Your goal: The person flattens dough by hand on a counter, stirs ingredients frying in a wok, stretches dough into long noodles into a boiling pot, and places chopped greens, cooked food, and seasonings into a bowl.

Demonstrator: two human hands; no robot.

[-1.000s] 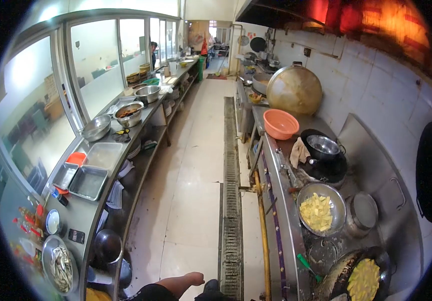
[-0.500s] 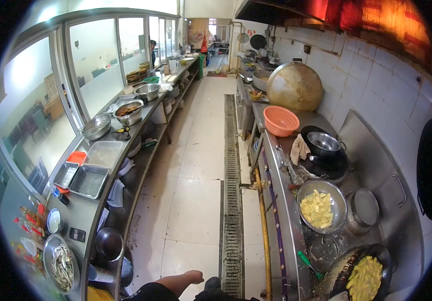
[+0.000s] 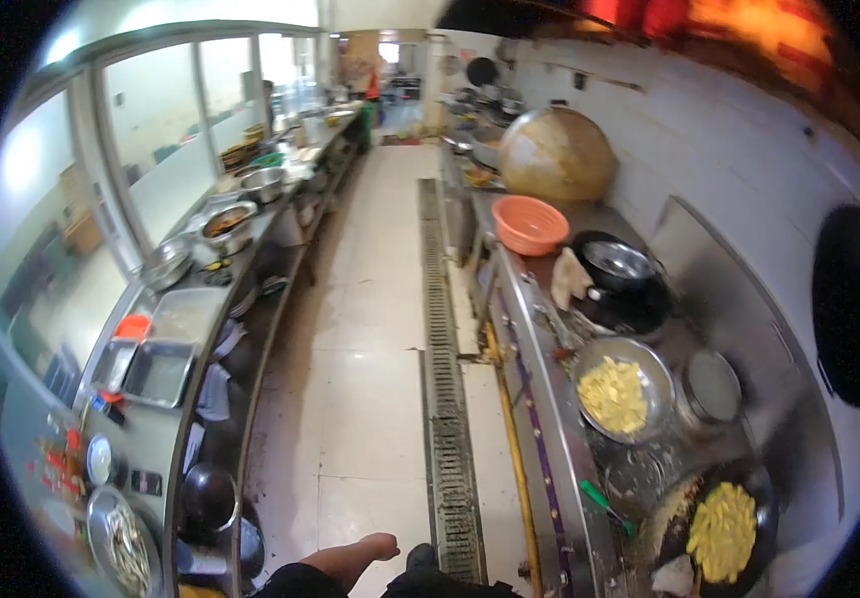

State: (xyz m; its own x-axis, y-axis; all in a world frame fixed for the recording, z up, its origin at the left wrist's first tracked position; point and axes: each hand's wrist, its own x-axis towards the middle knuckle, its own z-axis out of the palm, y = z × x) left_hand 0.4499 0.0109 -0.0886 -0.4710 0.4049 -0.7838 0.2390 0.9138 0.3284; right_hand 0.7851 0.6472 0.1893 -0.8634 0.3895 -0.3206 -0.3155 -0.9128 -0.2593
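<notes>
My left hand (image 3: 377, 545) is at the bottom centre, reaching out of a black sleeve across my body. Its fingers look curled in, with no object showing in them, above the tiled floor. My right hand is outside the picture. At the lower right a black wok (image 3: 671, 528) holds yellow cut pieces (image 3: 724, 533), and a pale cloth (image 3: 674, 575) lies at its near edge. Beyond it a steel bowl (image 3: 657, 371) contains pale yellow pieces (image 3: 613, 396). Beside the wok lies a green-handled tool (image 3: 604, 503).
A drain grate (image 3: 447, 399) runs along the aisle floor. The left counter carries metal trays (image 3: 159, 374), a bowl of small fish (image 3: 129, 548), a phone (image 3: 147, 482) and bottles. On the right stand an orange basin (image 3: 530, 224), a large round lid (image 3: 559, 154) and a yellow pipe (image 3: 512, 429).
The view has shifted slightly, and the right-hand stove items appear further left and higher. The image is more blurred. My left hand keeps about the same pose.
</notes>
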